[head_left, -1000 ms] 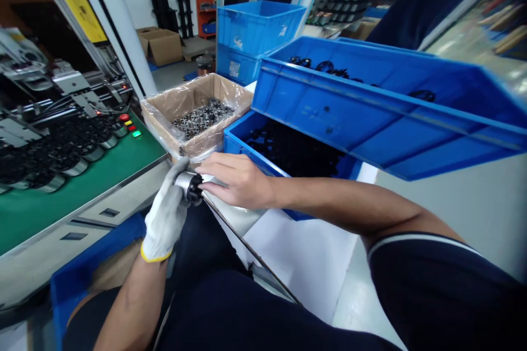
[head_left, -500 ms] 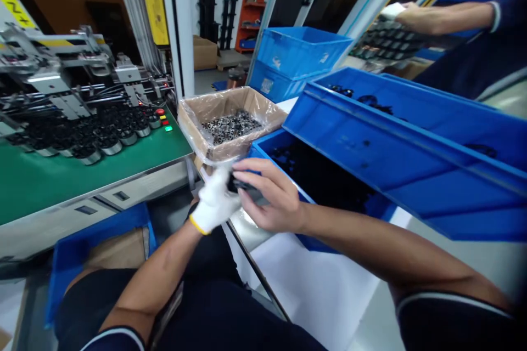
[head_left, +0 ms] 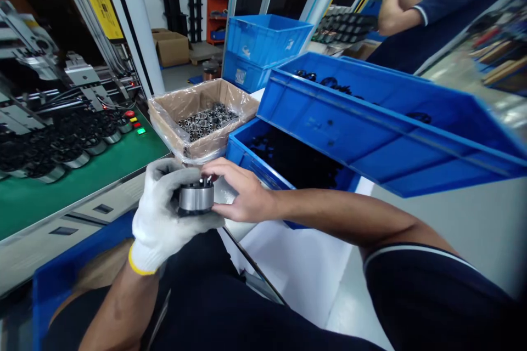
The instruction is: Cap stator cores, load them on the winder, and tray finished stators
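My left hand, in a white glove with a yellow cuff, is closed around a motor stator core. The core is a silvery steel ring with black plastic at its top and bottom edges, held roughly upright. Its far side is hidden by the glove. My bare right hand pinches the same core from the right, fingers at the top edge and thumb low on the side. Just beyond my hands stands a plastic-lined cardboard box with many bare steel cores.
A blue crate holds black parts; a larger blue crate rests tilted above it. Left, rows of black-capped cores stand on a green bench beside a machine. A co-worker's arm is at upper right.
The core has gone from lying sideways to upright, with its steel side towards me. My left hand has turned so its palm is beneath. Both hands stay on it; the view swung right and back.
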`<action>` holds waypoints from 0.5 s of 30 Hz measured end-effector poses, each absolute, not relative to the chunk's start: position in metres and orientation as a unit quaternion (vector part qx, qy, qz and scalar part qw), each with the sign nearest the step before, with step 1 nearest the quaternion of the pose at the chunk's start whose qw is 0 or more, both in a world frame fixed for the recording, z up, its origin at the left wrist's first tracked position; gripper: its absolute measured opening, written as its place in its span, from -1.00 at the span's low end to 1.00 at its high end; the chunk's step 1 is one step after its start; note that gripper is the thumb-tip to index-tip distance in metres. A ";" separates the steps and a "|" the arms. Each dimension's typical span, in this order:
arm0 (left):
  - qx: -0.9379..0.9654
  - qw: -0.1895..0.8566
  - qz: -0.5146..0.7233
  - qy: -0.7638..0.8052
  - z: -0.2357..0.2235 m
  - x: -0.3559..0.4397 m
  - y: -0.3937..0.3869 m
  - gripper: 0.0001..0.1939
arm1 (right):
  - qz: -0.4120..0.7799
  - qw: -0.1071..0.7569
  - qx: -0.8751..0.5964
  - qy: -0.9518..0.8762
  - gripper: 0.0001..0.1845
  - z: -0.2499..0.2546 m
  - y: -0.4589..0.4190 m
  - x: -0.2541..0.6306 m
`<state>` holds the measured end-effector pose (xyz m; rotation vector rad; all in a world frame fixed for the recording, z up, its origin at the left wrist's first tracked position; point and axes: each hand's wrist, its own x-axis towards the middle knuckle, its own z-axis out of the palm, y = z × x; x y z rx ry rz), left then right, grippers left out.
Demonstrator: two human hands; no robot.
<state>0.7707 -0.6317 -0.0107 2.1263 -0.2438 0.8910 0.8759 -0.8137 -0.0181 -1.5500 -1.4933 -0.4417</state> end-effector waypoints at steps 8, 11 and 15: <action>0.877 0.234 0.350 -0.230 0.007 0.766 -0.613 -0.49 | -0.142 0.445 -0.628 -0.622 -0.51 -0.014 -0.815 0.873; 0.866 0.262 0.372 -0.209 0.000 0.765 -0.616 -0.53 | -0.140 0.445 -0.625 -0.626 -0.49 -0.014 -0.814 0.875; 0.807 0.460 0.333 -0.162 -0.019 0.768 -0.619 -0.52 | -0.166 0.450 -0.617 -0.624 -0.52 -0.010 -0.813 0.879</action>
